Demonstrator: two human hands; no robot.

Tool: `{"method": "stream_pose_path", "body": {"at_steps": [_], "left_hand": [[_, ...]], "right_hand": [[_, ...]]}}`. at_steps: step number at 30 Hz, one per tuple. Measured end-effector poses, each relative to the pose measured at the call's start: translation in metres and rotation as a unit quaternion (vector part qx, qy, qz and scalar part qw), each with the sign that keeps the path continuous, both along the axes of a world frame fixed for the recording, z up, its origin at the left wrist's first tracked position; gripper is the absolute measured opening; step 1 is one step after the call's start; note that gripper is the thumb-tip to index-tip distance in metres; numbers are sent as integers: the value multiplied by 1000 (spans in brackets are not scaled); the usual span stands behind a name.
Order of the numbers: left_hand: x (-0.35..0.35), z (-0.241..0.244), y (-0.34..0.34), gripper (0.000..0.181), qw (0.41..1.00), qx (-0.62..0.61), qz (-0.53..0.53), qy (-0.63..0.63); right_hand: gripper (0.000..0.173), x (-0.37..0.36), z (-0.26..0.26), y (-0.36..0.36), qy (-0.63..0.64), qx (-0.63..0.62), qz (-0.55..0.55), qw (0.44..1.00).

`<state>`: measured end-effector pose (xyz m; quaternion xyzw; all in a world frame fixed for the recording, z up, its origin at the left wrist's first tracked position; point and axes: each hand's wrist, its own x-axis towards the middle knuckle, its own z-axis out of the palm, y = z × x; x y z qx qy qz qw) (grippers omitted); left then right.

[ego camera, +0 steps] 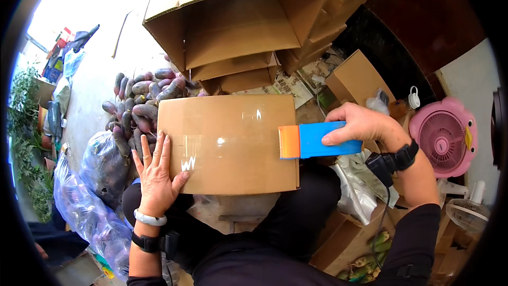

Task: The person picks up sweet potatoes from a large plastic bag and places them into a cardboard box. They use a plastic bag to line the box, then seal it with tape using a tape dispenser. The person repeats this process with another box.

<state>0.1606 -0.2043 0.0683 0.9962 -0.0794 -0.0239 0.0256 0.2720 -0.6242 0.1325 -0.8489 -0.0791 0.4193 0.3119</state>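
A closed cardboard box (234,147) lies before me, with strips of shiny clear tape across its face. My left hand (158,178) rests on the box's left edge, fingers spread, holding nothing. In my right hand (351,127) is a blue tape dispenser (325,139) with an orange, toothed front end. That end lies over the right edge of the box; whether tape runs from it onto the box I cannot tell.
Open cardboard boxes (238,28) stand beyond. Purple root vegetables (139,107) lie on the floor at left, beside filled plastic bags (91,214). On the right are a pink fan (442,139), plastic bags (357,190) and corn cobs (373,254). Part of another person shows at lower left.
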Motion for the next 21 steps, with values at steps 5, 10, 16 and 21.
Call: {"method": "stream_pose_path", "body": {"at_steps": [5, 10, 16, 21], "left_hand": [[3, 3, -70, 97, 998, -17, -36, 49], [9, 0, -167, 102, 985, -96, -135, 55], [8, -3, -197, 96, 985, -77, -149, 49], [7, -5, -204, 106, 988, -48, -137, 52]], "right_hand": [[63, 3, -14, -3, -24, 28, 18, 999], [64, 6, -17, -6, -34, 28, 43, 998], [58, 1, -44, -23, -25, 89, 34, 995], [62, -7, -54, -60, -16, 125, 22, 992]]}}
